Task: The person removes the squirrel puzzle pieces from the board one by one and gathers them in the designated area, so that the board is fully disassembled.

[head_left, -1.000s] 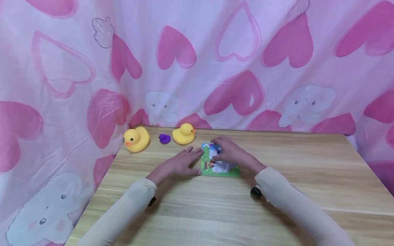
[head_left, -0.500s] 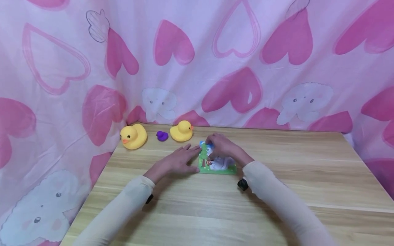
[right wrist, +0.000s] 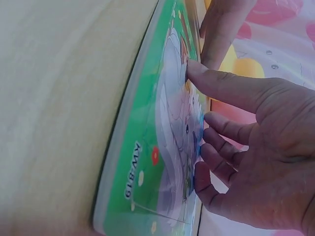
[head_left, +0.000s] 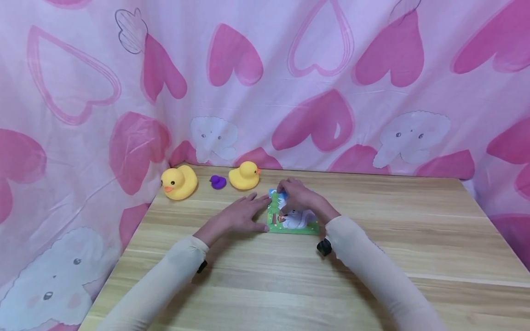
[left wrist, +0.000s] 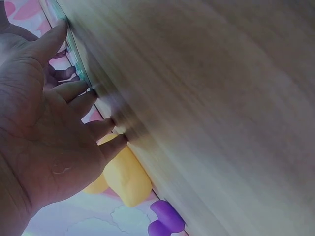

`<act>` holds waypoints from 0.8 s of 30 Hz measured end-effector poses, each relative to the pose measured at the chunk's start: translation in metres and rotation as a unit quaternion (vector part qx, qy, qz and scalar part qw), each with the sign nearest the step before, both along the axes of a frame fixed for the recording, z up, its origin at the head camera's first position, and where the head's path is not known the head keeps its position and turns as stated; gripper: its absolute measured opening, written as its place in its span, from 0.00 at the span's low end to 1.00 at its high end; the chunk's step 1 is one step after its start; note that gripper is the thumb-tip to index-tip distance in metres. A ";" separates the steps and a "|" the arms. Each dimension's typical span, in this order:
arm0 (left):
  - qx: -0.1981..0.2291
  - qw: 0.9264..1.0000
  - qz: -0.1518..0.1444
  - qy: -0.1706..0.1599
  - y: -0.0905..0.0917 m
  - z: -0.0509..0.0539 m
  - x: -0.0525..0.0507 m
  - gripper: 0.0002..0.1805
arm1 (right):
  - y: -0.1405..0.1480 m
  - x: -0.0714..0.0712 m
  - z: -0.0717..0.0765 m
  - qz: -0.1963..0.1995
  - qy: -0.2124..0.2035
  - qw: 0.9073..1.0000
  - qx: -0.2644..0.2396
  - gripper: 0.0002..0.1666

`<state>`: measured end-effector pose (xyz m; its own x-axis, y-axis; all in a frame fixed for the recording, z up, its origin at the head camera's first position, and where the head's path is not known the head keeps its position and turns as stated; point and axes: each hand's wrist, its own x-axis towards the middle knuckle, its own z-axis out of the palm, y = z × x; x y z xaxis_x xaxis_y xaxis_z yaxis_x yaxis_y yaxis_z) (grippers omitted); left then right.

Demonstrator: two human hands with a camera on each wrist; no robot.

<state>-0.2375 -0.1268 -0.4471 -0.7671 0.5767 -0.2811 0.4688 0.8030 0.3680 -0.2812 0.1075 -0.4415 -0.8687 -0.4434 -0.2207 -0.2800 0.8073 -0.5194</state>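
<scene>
A thin picture board (head_left: 295, 228) with a green border, a tree and a grey-white animal lies flat on the wooden table. My left hand (head_left: 238, 217) rests at its left edge, fingers spread and fairly straight, thumb near the lower left corner. Over the board's upper part, my right hand (head_left: 299, 196) touches the picture with its thumb and bent fingertips. The right wrist view shows the board (right wrist: 128, 177) close up, with the thumb and fingers of the right hand (right wrist: 266, 142) on its surface. Nothing is visible between them.
Behind the left hand stand a large yellow duck (head_left: 180, 182), a small purple duck (head_left: 217, 182) and another yellow duck (head_left: 244, 175). A pink curtain (head_left: 265, 105) with hearts hangs along the table's back and left edges. The wooden tabletop (head_left: 265, 285) extends in front and to the right.
The head view has shifted slightly, moving the whole scene a little. Both hands remain at the board in nearly the same positions, with the right arm slightly further left in the view.
</scene>
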 end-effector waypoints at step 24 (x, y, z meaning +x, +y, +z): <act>0.005 1.000 0.014 -0.003 0.003 -0.001 0.000 0.51 | 0.005 -0.003 -0.009 -0.012 0.001 0.997 -0.076 0.31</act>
